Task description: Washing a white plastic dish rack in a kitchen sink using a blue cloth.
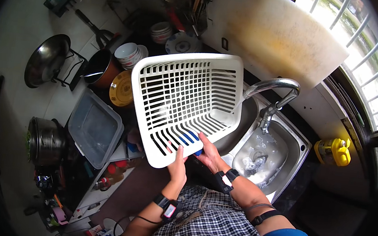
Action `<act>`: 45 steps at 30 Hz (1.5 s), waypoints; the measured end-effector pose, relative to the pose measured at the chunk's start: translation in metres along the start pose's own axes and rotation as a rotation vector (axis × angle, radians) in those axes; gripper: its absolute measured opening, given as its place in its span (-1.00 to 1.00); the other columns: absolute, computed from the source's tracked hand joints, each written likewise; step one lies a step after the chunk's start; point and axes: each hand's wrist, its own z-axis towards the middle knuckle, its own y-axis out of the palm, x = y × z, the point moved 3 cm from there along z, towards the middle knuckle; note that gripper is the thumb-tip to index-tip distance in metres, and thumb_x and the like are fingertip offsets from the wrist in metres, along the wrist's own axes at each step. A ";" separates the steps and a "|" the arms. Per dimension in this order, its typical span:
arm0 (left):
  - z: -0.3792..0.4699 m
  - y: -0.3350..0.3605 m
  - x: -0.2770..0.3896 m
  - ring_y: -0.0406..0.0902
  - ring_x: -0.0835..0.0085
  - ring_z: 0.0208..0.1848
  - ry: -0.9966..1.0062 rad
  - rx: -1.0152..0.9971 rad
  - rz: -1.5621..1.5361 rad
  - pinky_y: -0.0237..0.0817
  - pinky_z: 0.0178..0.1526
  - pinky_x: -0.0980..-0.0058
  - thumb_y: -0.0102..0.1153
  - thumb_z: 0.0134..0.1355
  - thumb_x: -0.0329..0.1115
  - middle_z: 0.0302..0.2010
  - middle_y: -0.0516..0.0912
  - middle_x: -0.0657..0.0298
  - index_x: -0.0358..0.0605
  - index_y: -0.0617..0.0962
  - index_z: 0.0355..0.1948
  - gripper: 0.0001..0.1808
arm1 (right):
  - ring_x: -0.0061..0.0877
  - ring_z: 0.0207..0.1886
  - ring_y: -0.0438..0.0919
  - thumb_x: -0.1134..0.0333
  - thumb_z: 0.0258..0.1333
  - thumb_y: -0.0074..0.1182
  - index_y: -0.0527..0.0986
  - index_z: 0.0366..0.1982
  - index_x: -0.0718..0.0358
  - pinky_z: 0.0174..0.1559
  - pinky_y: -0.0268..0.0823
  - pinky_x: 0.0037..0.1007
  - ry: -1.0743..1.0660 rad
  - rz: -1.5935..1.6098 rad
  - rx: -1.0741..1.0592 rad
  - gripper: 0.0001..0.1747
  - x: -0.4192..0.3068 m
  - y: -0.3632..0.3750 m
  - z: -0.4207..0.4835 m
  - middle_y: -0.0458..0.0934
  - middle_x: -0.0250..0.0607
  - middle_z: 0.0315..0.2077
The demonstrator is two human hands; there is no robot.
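Note:
Both my hands grip the near rim of a white slotted plastic basket (221,119), tilted so that its inside faces me. My left hand (177,167) has its thumb over the rim, its fingers mostly hidden behind the wall. Farther right along the same rim is my right hand (210,154). Something blue (199,152) shows beside the right fingers and through the slots; what it is cannot be told. The chrome faucet (273,83) arches to the basket's right side, with a faint streak, perhaps water, below its spout.
A steel sink (297,161) at the right holds foamy water in one basin; the basket partly covers the other. Left of the basket are a grey plastic tub (95,130), a yellow plate (121,88), stacked bowls (126,52) and a pot (104,66). A yellow jug (332,151) stands right.

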 end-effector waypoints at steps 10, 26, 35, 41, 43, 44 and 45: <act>0.000 0.016 0.057 0.48 0.17 -0.07 -0.081 -0.051 -0.080 0.42 -0.22 0.16 -0.11 0.17 -0.31 -0.02 0.41 0.09 -0.03 0.03 0.28 -0.35 | -0.53 -0.31 0.51 -0.27 0.11 -0.35 0.35 -0.07 0.15 -0.42 0.34 -0.48 0.023 -0.080 -0.019 -0.33 -0.005 0.015 -0.011 0.52 -0.30 -0.23; 0.029 0.023 0.164 0.61 0.29 -0.44 0.138 -0.208 0.242 0.52 -0.53 0.46 -0.07 0.08 -0.40 -0.35 0.56 0.03 -0.39 0.36 -0.12 -0.66 | -0.52 -0.39 0.48 -0.34 0.04 -0.35 0.33 0.00 0.13 -0.54 0.12 -0.52 -0.108 -0.229 0.190 -0.24 -0.051 0.005 -0.033 0.53 -0.30 -0.22; 0.033 0.034 0.210 0.60 0.32 -0.49 0.183 -0.265 0.391 0.49 -0.58 0.50 -0.03 0.09 -0.40 -0.39 0.58 0.06 -0.41 0.41 -0.17 -0.69 | -0.48 -0.26 0.52 0.02 0.09 -0.02 0.41 -0.17 0.47 -0.23 0.35 -0.49 -0.183 -0.347 0.232 -0.43 -0.062 -0.031 -0.027 0.53 -0.14 -0.26; 0.041 0.033 0.251 0.59 0.40 -0.59 0.124 -0.345 0.616 0.44 -0.66 0.59 0.01 0.09 -0.36 -0.45 0.61 0.05 -0.42 0.47 -0.23 -0.70 | -0.43 -0.27 0.55 0.21 0.03 0.03 0.44 -0.22 0.49 -0.17 0.40 -0.43 -0.257 -0.463 0.235 -0.57 -0.081 -0.017 -0.023 0.54 -0.07 -0.29; 0.042 0.035 0.257 0.58 0.44 -0.61 0.130 -0.362 0.638 0.41 -0.67 0.63 0.05 0.11 -0.29 -0.47 0.62 0.06 -0.40 0.50 -0.26 -0.69 | -0.40 -0.25 0.55 0.35 -0.02 0.06 0.43 -0.18 0.49 -0.15 0.41 -0.40 -0.254 -0.538 0.160 -0.61 -0.080 -0.009 -0.022 0.54 -0.07 -0.27; 0.041 0.037 0.259 0.58 0.46 -0.60 0.152 -0.325 0.653 0.38 -0.68 0.66 0.06 0.12 -0.25 -0.47 0.62 0.07 -0.39 0.50 -0.27 -0.67 | -0.39 -0.24 0.55 0.37 -0.02 0.05 0.42 -0.16 0.50 -0.14 0.41 -0.40 -0.237 -0.491 0.149 -0.62 -0.077 -0.006 -0.022 0.54 -0.07 -0.25; 0.041 0.039 0.259 0.58 0.49 -0.60 0.173 -0.291 0.668 0.36 -0.68 0.68 0.08 0.13 -0.21 -0.47 0.62 0.08 -0.38 0.51 -0.28 -0.65 | -0.39 -0.23 0.55 0.40 -0.02 0.04 0.42 -0.15 0.50 -0.13 0.40 -0.40 -0.221 -0.445 0.139 -0.62 -0.073 -0.003 -0.023 0.54 -0.07 -0.24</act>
